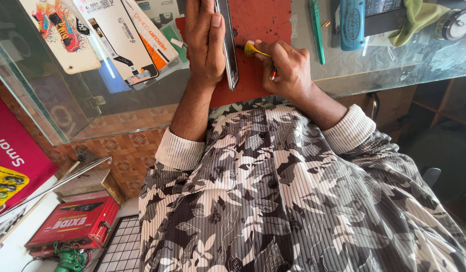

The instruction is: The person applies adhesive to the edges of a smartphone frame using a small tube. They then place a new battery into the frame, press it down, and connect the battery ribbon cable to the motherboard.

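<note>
So the left hand (206,43) is wrapped around a phone (228,43), holding it up on its edge over a red mat (260,22). Right beside it, the right hand (285,68) is closed on a yellow-handled tool (254,49) whose tip touches the phone's side. Further right on the glass worktop (374,65) sit a green tool (316,27) and a blue case (352,22).

Glass table (51,85), daylight glare on its top; packaged parts show under the pane. Patterned brown tile front (127,146) below it. Pink wall poster (11,146) far left. Red box (74,224) low left, wire grid (119,247) beside it. Dark floor (444,146) right.
</note>
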